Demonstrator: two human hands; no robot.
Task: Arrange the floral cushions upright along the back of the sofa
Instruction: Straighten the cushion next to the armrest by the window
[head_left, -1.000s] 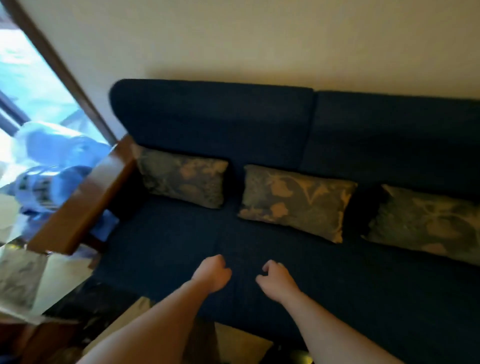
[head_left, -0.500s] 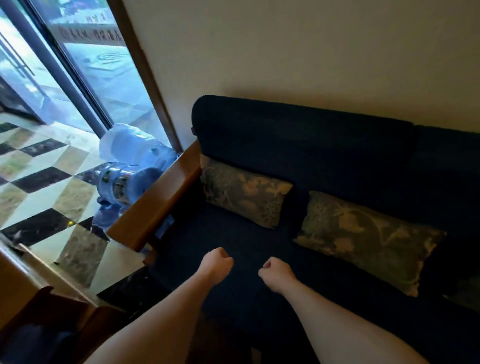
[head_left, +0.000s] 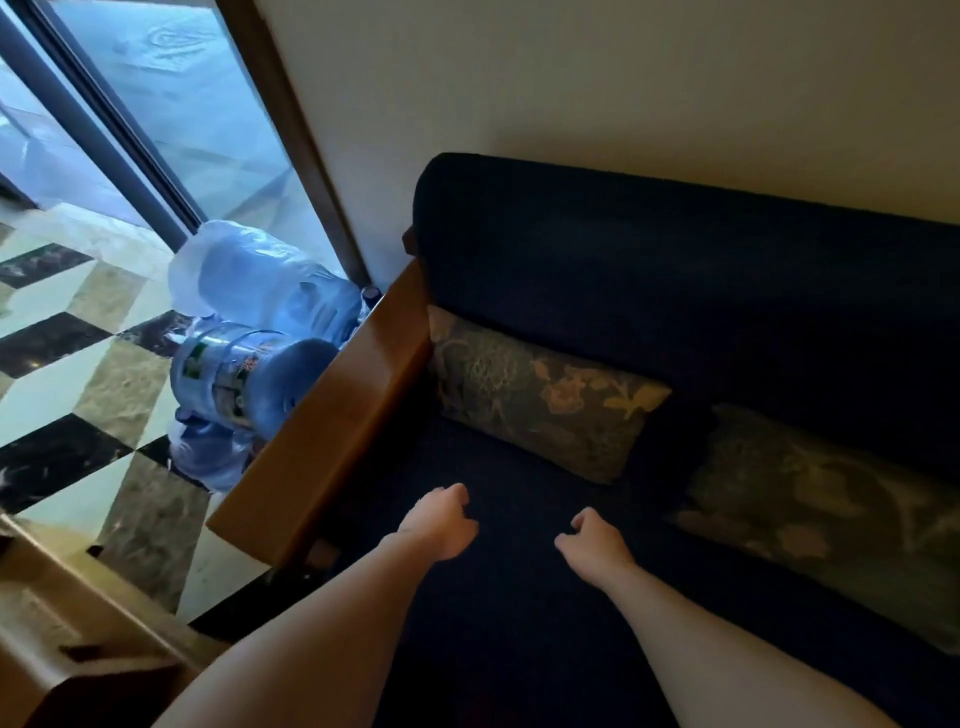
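Observation:
A dark blue sofa (head_left: 675, 270) fills the right half of the view. Two floral cushions lean against its backrest: the left cushion (head_left: 540, 397) sits next to the wooden armrest, and the right cushion (head_left: 826, 514) runs off toward the right edge. My left hand (head_left: 439, 522) hovers over the seat in front of the left cushion, fingers curled, holding nothing. Beside it, my right hand (head_left: 595, 545) is also loosely curled and empty. Neither hand touches a cushion.
A wooden armrest (head_left: 332, 421) bounds the sofa's left end. Beyond it, blue water bottles (head_left: 254, 332) lie on a chequered tile floor (head_left: 67, 384) by a glass door (head_left: 171, 104). A wooden piece of furniture (head_left: 62, 660) stands at the lower left.
The view has swung left: the third cushion has left the frame and the floor, bottles and door have come in. Both hands stay curled and empty over the seat.

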